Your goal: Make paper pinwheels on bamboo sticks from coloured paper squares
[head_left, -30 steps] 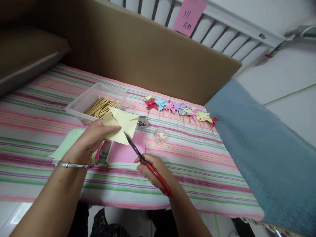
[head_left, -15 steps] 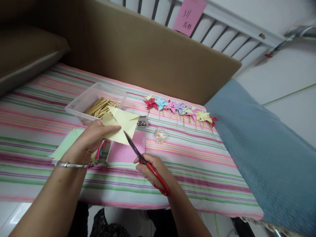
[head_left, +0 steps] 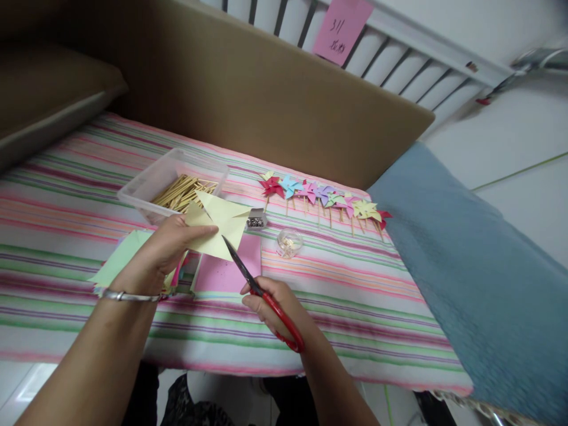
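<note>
The pale yellow paper (head_left: pixel 233 228) is pinched by the left hand (head_left: pixel 171 239) above the pink sheets (head_left: pixel 228 277), with the thumb on top, apparently so that its near corner is left free for the blades. The red-handled scissors (head_left: pixel 243 269) are held in the curled right hand (head_left: pixel 277 302), probably so that they are aimed toward the middle; the box of sticks (head_left: pixel 153 173) is placed just beyond, seemingly for easy reach.

A person's left hand (head_left: pixel 167 241) pinches a yellow paper (head_left: pixel 228 228) with slits; at its five o'clock, the right hand (head_left: pixel 287 300) holds red-handled scissors (head_left: pixel 276 309), tips overlapping it. Ten o'clock: clear tub (head_left: pixel 133 190) of sticks (head_left: pixel 180 192). Two-thirty: pinwheels (head_left: pixel 323 193).
</note>
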### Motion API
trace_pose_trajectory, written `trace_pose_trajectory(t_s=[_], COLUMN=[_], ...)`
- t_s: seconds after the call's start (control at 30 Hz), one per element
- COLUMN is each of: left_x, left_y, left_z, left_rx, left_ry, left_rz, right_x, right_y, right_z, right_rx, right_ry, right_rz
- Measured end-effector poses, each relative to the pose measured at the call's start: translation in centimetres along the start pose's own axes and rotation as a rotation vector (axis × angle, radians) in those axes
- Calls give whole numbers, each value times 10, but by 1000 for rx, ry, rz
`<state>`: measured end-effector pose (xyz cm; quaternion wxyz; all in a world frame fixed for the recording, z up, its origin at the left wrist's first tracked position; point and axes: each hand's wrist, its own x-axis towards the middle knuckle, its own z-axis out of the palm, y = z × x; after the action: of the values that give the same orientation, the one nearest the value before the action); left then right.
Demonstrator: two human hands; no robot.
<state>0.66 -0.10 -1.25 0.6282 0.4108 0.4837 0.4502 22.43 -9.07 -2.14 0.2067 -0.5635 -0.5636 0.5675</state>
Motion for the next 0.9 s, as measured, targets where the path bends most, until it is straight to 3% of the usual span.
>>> trace_pose_trajectory(t_s=[0.33, 0.43, 0.57, 0.63, 0.8, 0.9], left_x=[3, -1, -7, -8, -10, -10], left_y=[0, 8, 15, 13, -5, -18], left_z=[1, 2, 0, 1, 21, 41], left_rx=[-14, -54, -44, -10, 137, 225], left_ry=[42, 76, 69, 8, -239, -395], left_rz=[-40, -28, -25, -49, -163, -212], right_x=[-2, -11, -28, -31, -16, -6], right_y=[10, 8, 6, 8, 10, 9], right_z=[-3, -17, -50, -62, -58, -47], right_rx=[-142, -213, -208, -77, 251, 290], right_ry=[-137, -182, -241, -163, 340, 369], right_rz=[-76, -130, -91, -133, -357, -350])
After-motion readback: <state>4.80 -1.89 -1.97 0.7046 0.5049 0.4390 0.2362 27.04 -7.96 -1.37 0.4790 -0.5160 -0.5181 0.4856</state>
